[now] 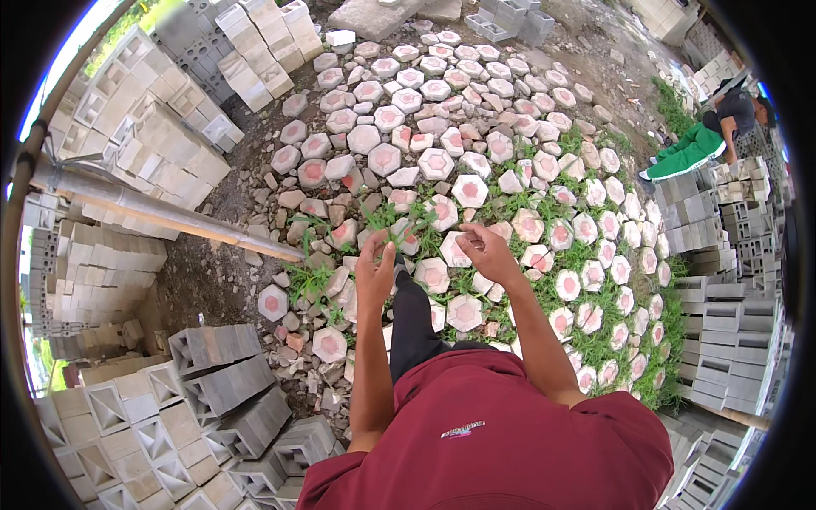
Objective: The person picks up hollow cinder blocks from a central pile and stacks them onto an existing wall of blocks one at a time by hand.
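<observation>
My left hand [376,268] hovers in front of me above the paved ground, fingers loosely bent and thumb apart, with nothing visible in it. To its right, my right hand [490,253] is raised at about the same height, its fingers half curled and spread, also holding nothing that I can see. Beneath and between them lie hexagonal paving blocks, pale with reddish centres; one block [456,249] is right beside my right hand. Grass tufts [395,223] grow between the blocks just beyond my left hand. A dark-trousered leg [414,319] of mine extends forward between my forearms.
Stacked pale concrete blocks [140,153] line the left, with grey hollow blocks [225,374] at lower left. A slanting pole [170,211] reaches the ground left of me. More stacks [722,327] stand at right, near a bending person in green trousers [693,153]. Broken stones litter the ground.
</observation>
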Demonstrator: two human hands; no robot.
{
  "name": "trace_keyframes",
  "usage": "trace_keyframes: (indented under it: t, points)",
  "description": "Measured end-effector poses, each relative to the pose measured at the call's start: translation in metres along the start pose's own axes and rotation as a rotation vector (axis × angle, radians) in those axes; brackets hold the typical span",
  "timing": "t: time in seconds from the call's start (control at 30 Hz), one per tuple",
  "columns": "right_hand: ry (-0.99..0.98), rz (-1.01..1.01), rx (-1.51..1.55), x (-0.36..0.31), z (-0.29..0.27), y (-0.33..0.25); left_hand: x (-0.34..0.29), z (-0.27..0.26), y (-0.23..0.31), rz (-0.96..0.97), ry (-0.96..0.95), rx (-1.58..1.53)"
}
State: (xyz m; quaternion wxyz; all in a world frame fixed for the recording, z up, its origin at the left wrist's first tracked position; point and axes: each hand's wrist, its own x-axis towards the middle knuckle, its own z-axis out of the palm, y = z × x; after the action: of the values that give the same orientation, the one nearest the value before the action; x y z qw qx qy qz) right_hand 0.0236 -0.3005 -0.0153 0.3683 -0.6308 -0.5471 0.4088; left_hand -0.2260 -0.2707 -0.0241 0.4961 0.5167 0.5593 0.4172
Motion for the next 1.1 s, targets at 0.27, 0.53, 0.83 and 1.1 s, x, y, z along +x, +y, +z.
trace_keyframes:
  t: [0.27,0.53,0.83,1.1]
  points:
    - [0.057,0.118,-0.197,0.149,-0.020,-0.008,0.172,0.015,0.010,-0.051,-0.222,0.089]
    - [0.163,0.100,0.044,0.263,-0.042,-0.072,0.338,0.008,0.047,0.037,-0.349,0.162]
    - [0.278,0.169,-0.030,0.356,-0.111,-0.014,0.454,0.090,0.072,0.016,-0.388,0.103]
    - [0.224,0.031,0.008,0.498,-0.208,-0.003,0.550,0.217,0.105,0.132,-0.435,0.154]
